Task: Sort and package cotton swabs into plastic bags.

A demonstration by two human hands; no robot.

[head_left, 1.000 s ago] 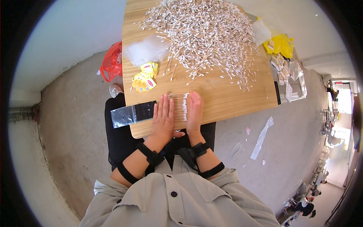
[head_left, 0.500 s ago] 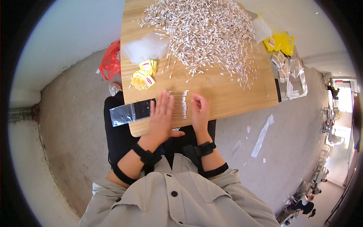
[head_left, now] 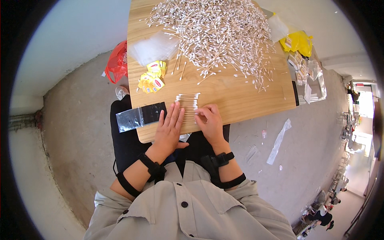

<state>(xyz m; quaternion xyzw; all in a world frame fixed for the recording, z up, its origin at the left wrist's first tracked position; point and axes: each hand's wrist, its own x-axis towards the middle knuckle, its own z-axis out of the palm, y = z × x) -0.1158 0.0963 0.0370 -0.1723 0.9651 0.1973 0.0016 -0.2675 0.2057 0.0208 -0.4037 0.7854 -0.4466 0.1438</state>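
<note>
A row of cotton swabs lies side by side on the wooden table near its front edge. My left hand is laid flat with fingers stretched out, its fingertips at the left ends of the row. At the right ends, the thumb and forefinger of my right hand are pinched together; whether a swab is between them is too small to tell. Left of my left hand lies a flat plastic bag, shiny at one end and dark at the other, partly over the table edge.
A large heap of loose cotton swabs covers the far table. Yellow cards and clear plastic bags lie at the left. A red bag hangs beside the table; a yellow bag and small packs are at right.
My right hand has moved left and down onto the right ends of the swab row. My left hand has slid slightly down, uncovering more of the row's upper left ends.
</note>
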